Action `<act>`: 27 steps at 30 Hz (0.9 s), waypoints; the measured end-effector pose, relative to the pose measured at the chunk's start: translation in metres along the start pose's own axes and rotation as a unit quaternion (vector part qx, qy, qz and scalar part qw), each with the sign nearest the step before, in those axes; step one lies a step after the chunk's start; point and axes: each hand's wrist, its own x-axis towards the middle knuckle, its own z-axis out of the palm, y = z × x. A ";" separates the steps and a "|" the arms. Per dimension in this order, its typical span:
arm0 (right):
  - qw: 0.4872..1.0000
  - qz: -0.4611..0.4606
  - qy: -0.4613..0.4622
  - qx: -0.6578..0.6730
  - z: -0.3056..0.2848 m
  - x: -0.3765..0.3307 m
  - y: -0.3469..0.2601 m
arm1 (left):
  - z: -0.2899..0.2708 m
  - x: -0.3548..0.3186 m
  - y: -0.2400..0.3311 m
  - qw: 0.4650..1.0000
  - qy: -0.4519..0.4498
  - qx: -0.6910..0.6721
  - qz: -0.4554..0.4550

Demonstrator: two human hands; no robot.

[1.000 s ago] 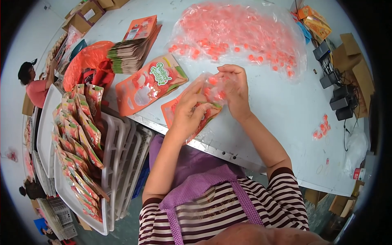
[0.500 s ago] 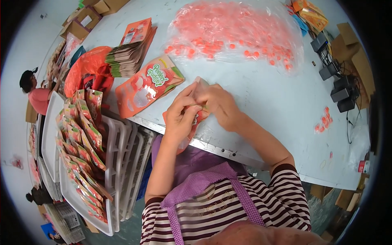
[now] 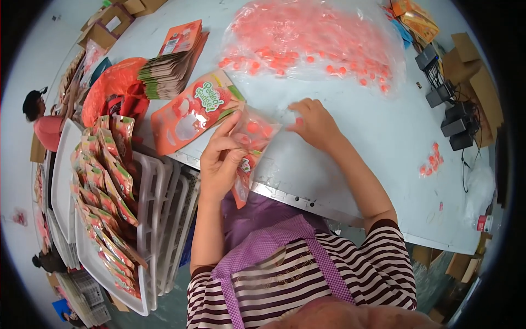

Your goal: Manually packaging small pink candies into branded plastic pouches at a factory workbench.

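Note:
My left hand pinches a small orange-red pouch together with a clear packet that holds round red candies. The packet stands up out of the fingers, above the table's near edge. Away to its right, my right hand hovers over the table with curved fingers. A small red candy shows at its thumb, partly hidden by the fingers. Beyond my left hand lies a flat, printed orange pouch, larger in view, on other pouches.
A big clear bag of red candies covers the far table. Stacked pouches and a red plastic bag sit left. Filled pouches crowd a white tray. Black adapters line the right edge. A person stands far left.
My right hand has pulled away from the pouch to the right. My left hand has shifted slightly left, and the clear packet with candies now shows above its fingers.

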 end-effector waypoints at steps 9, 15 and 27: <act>0.983 -0.012 0.096 0.154 -0.033 -0.005 -0.058 | 0.009 -0.001 0.002 0.998 -0.042 0.037 0.027; 0.958 -0.256 -0.131 0.006 -0.027 -0.014 -0.084 | 0.011 -0.009 0.015 0.997 0.007 0.075 -0.002; 0.881 -0.278 -0.377 0.068 -0.051 -0.030 -0.141 | 0.003 -0.038 0.075 0.979 -0.181 -0.036 -0.086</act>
